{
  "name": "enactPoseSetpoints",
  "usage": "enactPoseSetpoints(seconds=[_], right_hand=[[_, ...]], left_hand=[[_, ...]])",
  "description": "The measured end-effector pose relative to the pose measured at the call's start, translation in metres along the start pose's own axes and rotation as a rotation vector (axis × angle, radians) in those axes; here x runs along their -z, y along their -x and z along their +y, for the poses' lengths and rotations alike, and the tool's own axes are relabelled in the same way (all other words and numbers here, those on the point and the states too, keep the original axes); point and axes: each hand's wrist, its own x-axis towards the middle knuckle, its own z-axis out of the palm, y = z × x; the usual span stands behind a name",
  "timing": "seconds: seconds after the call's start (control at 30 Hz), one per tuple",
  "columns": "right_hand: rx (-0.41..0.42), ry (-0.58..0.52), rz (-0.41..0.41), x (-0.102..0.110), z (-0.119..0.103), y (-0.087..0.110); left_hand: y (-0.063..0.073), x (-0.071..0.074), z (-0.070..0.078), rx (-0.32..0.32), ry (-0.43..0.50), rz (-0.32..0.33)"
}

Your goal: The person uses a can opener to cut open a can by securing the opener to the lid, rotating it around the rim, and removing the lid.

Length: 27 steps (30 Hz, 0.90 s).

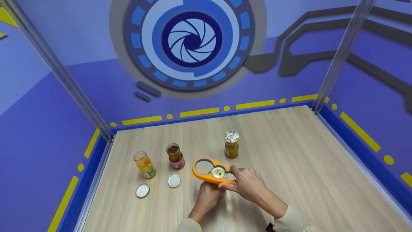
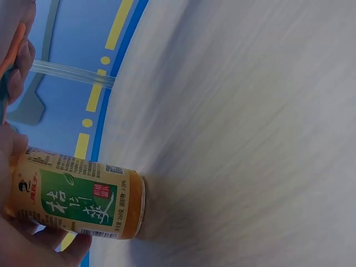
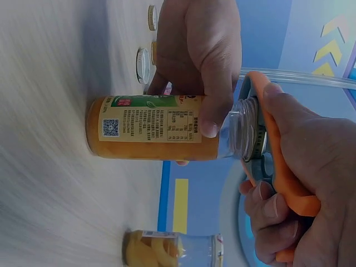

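Note:
My left hand [image 1: 207,197] grips a glass jar [image 3: 153,130] of orange contents with a beige and green label [image 2: 78,194]. The jar is upright, its base close over the table, and the left thumb [image 3: 214,114] lies along its upper side. An orange jar opener [image 1: 200,175] with grey-lined openings sits around the gold lid [image 1: 219,173] at the jar's top. Curled around the opener's handles is my right hand [image 1: 250,184], thumb on one side and fingers on the other. Part of the jar is hidden under the opener in the head view.
An uncapped jar of yellow fruit [image 1: 145,166] and an uncapped dark jar [image 1: 175,158] stand at left. Two loose lids, one [image 1: 142,191] at far left and another [image 1: 174,180], lie before them. A capped jar [image 1: 231,149] stands behind my right hand. Blue walls [image 1: 96,87] enclose the table.

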Motion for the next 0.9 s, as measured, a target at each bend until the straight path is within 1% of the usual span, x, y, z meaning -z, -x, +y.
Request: enactPoseSetpoints(seconds=[0.07,0.2,0.3,0.4,0.47,0.57,0.77,0.9], right_hand=[[0.017,0.003,0.024,0.001,0.001,-0.001],[0.029,0.007,0.064,0.004,0.004,-0.003],[0.03,-0.004,0.086,0.006,0.006,-0.003],[0.032,-0.02,0.111,0.009,0.01,-0.001],[0.031,-0.032,0.132,0.012,0.013,0.002],[0.023,-0.037,0.15,0.016,0.018,0.007],[-0.004,-0.041,0.171,0.022,0.026,0.013],[-0.029,-0.05,0.172,0.024,0.031,0.018]], left_hand=[[-0.002,0.001,-0.001,0.0,0.008,-0.02],[-0.006,0.004,-0.002,-0.029,0.027,-0.05],[-0.009,0.005,-0.003,-0.07,0.05,-0.05],[-0.012,0.008,-0.005,-0.091,0.063,-0.053],[-0.015,0.011,-0.007,-0.095,0.065,-0.066],[-0.02,0.017,-0.008,-0.083,0.044,-0.076],[-0.032,0.03,-0.011,-0.053,0.016,-0.074],[-0.04,0.038,-0.015,-0.079,-0.019,-0.085]])
